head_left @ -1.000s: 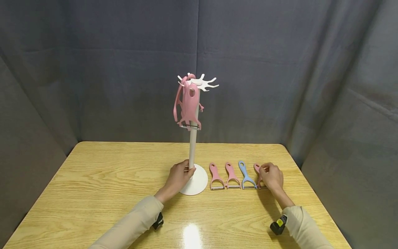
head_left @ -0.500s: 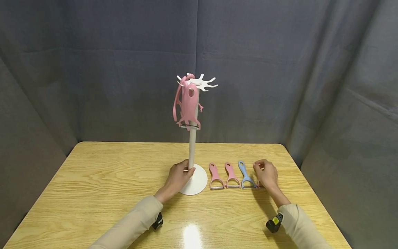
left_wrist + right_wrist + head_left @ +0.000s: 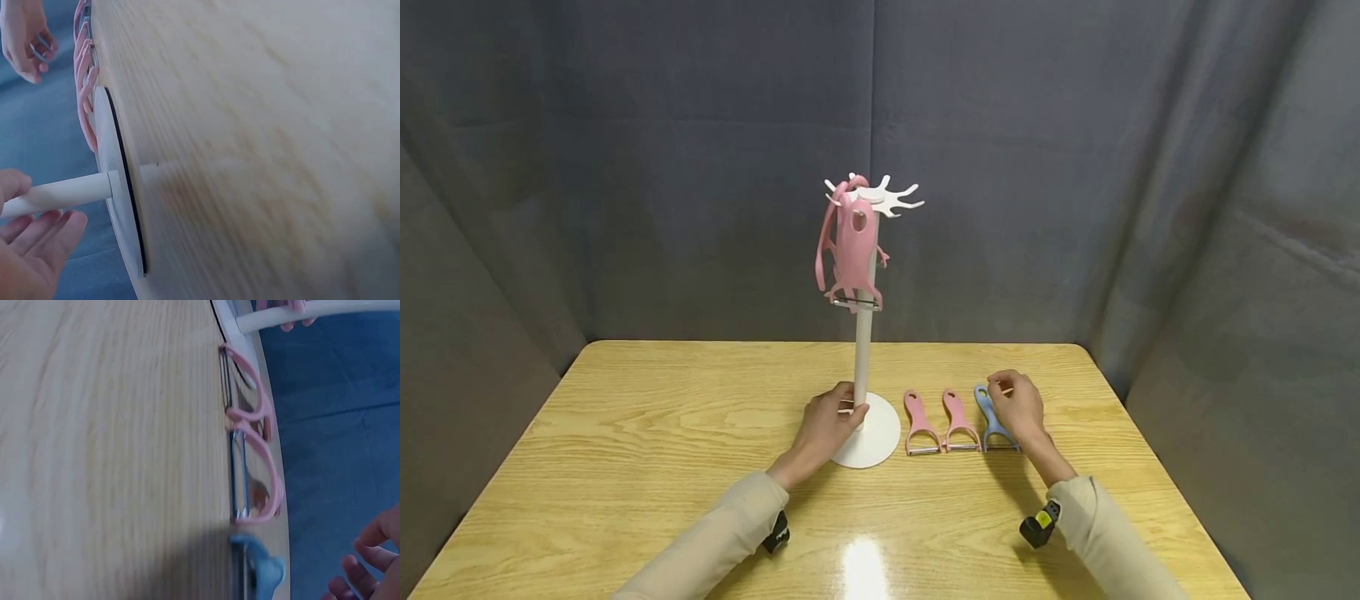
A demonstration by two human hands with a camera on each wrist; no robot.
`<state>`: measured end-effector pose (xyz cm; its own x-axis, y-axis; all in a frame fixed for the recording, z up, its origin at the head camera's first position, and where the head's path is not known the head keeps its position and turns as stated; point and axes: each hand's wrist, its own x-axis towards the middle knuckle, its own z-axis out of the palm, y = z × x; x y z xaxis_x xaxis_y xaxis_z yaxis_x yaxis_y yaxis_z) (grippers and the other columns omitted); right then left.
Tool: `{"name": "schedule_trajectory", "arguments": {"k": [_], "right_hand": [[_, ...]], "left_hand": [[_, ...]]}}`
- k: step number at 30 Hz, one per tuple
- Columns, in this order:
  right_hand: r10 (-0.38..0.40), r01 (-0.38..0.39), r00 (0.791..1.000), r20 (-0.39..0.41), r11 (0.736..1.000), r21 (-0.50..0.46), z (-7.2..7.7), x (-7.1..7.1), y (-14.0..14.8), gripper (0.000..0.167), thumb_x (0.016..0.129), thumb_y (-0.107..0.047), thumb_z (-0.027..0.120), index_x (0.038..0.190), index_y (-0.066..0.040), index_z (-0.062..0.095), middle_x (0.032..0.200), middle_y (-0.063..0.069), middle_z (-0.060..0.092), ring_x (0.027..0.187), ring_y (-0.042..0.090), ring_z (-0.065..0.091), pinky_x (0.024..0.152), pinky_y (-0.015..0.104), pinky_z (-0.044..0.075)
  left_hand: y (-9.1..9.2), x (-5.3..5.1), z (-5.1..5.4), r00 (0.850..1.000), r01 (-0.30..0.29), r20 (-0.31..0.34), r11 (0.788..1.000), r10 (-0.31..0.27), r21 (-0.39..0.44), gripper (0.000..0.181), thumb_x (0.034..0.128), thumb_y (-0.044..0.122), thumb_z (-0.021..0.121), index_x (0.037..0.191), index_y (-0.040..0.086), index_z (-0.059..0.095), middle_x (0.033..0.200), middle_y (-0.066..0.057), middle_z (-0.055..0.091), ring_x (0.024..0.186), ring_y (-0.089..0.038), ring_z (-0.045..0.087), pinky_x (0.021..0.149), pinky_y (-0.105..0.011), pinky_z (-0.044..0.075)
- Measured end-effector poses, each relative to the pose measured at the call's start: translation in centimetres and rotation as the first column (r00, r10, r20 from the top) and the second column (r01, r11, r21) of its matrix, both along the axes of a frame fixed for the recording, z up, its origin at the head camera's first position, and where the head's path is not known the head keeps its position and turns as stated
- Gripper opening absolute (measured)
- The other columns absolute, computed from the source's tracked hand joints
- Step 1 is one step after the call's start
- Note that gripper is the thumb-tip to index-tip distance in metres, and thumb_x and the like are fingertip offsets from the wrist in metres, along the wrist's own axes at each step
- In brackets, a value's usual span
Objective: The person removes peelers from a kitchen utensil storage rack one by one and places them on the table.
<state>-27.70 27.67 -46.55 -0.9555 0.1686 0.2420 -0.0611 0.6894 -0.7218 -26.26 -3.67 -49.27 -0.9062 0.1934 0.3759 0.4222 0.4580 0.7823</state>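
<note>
My left hand (image 3: 831, 425) grips the white pole of a hook stand (image 3: 862, 358) just above its round base. Several pink peelers (image 3: 855, 250) hang from the left side of the stand's branched top. My right hand (image 3: 1018, 404) hovers over a blue peeler (image 3: 982, 398) with its fingers loosely bent, partly covering it. In the left wrist view the right hand (image 3: 25, 40) shows nothing between its fingers. Two pink peelers (image 3: 917, 411) lie left of the blue one, blades toward me. The rightmost pink peeler of the row is out of sight in every view.
The peelers lie in a row on a wooden table (image 3: 700, 408), right of the stand's base. Several bare white hooks (image 3: 902, 200) point right and back. Grey curtains (image 3: 737, 183) enclose the table behind and on both sides.
My right hand has moved left from the rightmost pink peeler to above the blue peeler. The left hand stays on the pole, and the hanging peelers look unmoved.
</note>
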Motion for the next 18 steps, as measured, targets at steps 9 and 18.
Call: {"name": "schedule_trajectory", "arguments": {"k": [9,18], "right_hand": [[0.097,-0.097,0.995,-0.009,0.994,-0.046,1.0,-0.1,-2.2,0.021,0.1,-0.012,0.054,0.112,0.002,0.065,0.109,0.019,0.064,0.101,0.036,0.061,0.086,0.05,0.051],[0.131,-0.137,0.987,-0.088,0.988,-0.072,1.7,-0.4,-4.9,0.017,0.099,-0.008,0.056,0.108,0.002,0.067,0.105,0.017,0.067,0.098,0.033,0.063,0.085,0.048,0.053]], "left_hand": [[-0.5,0.3,0.0,0.999,0.037,0.023,0.999,-0.037,0.009,0.021,0.0928,0.001,0.067,0.113,-0.002,0.064,0.102,-0.016,0.07,0.092,-0.029,0.071,0.077,-0.031,0.06],[-1.1,0.4,0.0,0.999,0.015,0.046,1.0,-0.016,0.016,0.019,0.0914,-0.006,0.063,0.11,-0.003,0.064,0.103,-0.017,0.069,0.095,-0.03,0.07,0.079,-0.031,0.059]]}}
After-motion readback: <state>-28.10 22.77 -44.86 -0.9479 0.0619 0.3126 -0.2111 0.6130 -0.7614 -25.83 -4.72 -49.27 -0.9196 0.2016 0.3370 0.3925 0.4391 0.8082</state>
